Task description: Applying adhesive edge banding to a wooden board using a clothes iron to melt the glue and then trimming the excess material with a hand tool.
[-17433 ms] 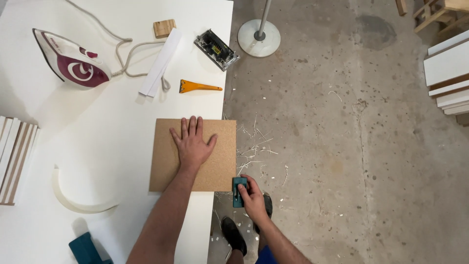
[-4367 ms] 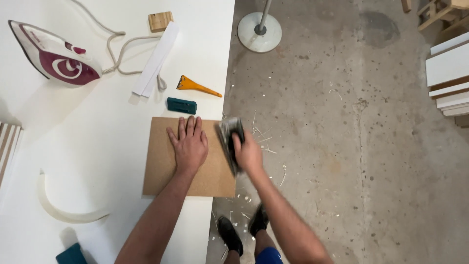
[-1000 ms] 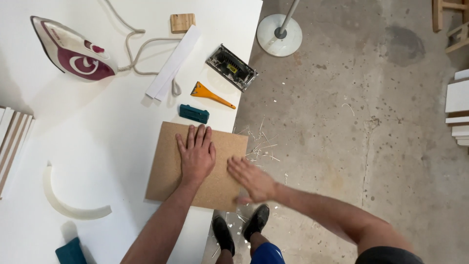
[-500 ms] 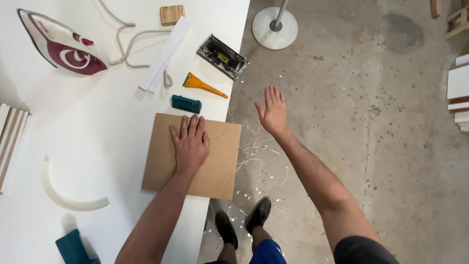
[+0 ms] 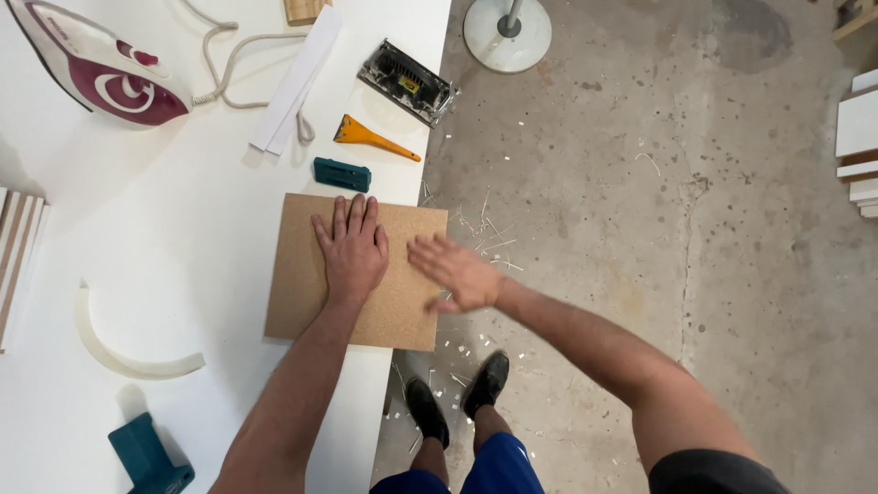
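While both open hands press flat, the square board [image 5: 393,302] looks plain brown; speckled.

You have no packages, signs or screens here. The one label is a small yellow sticker [image 5: 408,84] on top of the black and silver rectangular device [image 5: 407,82] lying near the white counter [image 5: 183,238] edge.

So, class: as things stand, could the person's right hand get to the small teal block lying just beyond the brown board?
Probably yes. The right hand is empty and open over the brown board's right edge. The teal block lies uncovered just beyond the board, though the left hand, flat on the board, lies partly across the path.
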